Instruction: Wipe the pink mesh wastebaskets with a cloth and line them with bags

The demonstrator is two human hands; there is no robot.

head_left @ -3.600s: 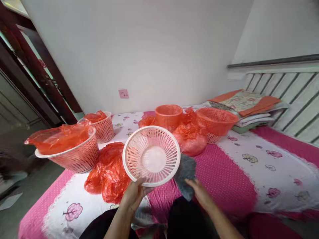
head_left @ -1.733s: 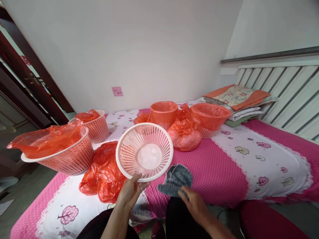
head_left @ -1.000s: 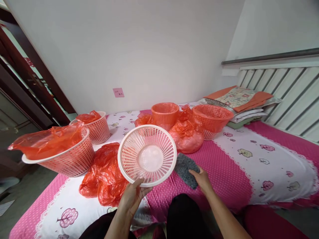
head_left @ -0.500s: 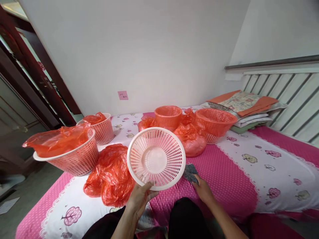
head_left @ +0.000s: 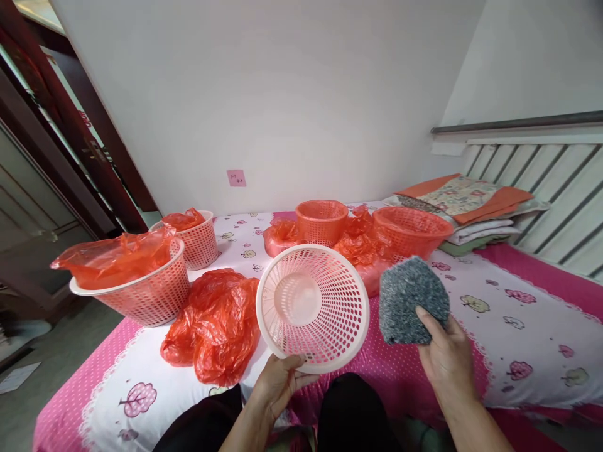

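My left hand (head_left: 281, 382) is closed on the lower rim of a pale pink plastic basket (head_left: 301, 299), thumb on the inner side. The basket is tilted so that its inside faces me, and nothing shows in it. To its right, my right hand (head_left: 445, 351) grips a grey fuzzy cloth pad (head_left: 412, 301) by its lower right part, thumb on the front face. The pad is raised above the bed, apart from the basket. A crumpled red plastic bag (head_left: 219, 323) lies on the bed left of the held basket.
Two bag-lined baskets (head_left: 155, 298) stand at the left of the bed (head_left: 141, 370). Behind the held basket are red-covered baskets (head_left: 321, 223) and filled red bags (head_left: 281, 236). Folded bedding (head_left: 471, 201) lies at the back right beside a radiator (head_left: 560, 188).
My right hand has lifted the grey pad off the bed, up and to the right, so its broad face shows. The held basket has shifted slightly right and turned.
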